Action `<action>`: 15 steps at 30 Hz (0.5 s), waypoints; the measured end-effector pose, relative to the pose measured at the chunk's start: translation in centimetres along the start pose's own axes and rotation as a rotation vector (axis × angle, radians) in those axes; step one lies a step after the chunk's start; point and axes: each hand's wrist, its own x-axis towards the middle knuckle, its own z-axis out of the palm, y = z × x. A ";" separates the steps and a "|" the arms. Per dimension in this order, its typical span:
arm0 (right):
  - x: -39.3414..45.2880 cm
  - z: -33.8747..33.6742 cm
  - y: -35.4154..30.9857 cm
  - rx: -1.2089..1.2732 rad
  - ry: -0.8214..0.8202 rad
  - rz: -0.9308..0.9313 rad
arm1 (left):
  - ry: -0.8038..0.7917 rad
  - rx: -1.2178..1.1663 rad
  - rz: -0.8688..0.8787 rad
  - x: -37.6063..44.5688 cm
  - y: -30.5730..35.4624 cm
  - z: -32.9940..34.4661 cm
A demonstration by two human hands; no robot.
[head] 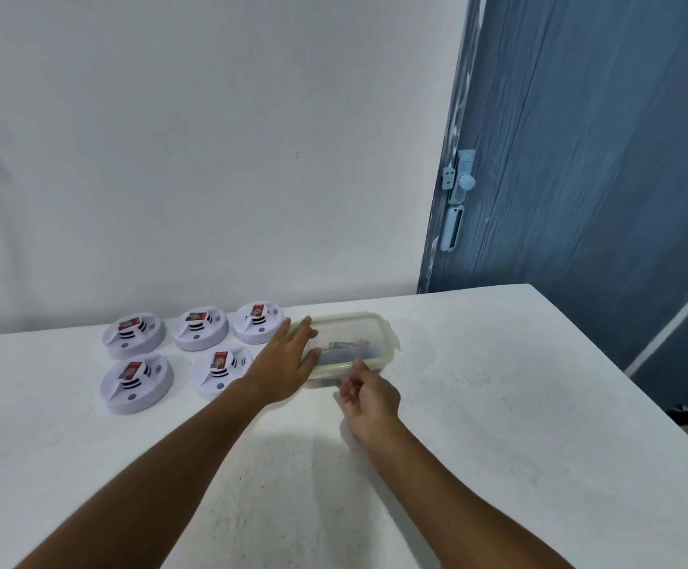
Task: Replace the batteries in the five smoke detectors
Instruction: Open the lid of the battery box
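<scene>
Left hand (288, 359) flat on container (377, 326) left end, right hand (369, 394) probably pinching near-edge clip; detectors (137, 384) lie left.

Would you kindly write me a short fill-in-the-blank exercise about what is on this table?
1. The number of smoke detectors on the white table is ____.
2. The clear plastic container lies to the ____ of the detectors.
3. The left hand rests on the container's ____ end.
4. The door behind the table is coloured ____.

Missing words: five; right; left; blue
</scene>
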 end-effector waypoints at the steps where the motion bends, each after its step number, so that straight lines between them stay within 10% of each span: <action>1: 0.1 -0.1 0.2 -0.016 0.001 -0.024 | 0.003 -0.002 0.001 0.0 0.0 0.0; 8: -1.0 -0.3 0.0 -0.226 0.128 -0.147 | -0.037 -0.005 -0.015 0.1 -0.2 0.1; 15: 0.7 1.7 -5.0 -0.944 0.060 -1.036 | 0.085 0.042 0.106 -1.3 0.6 -0.1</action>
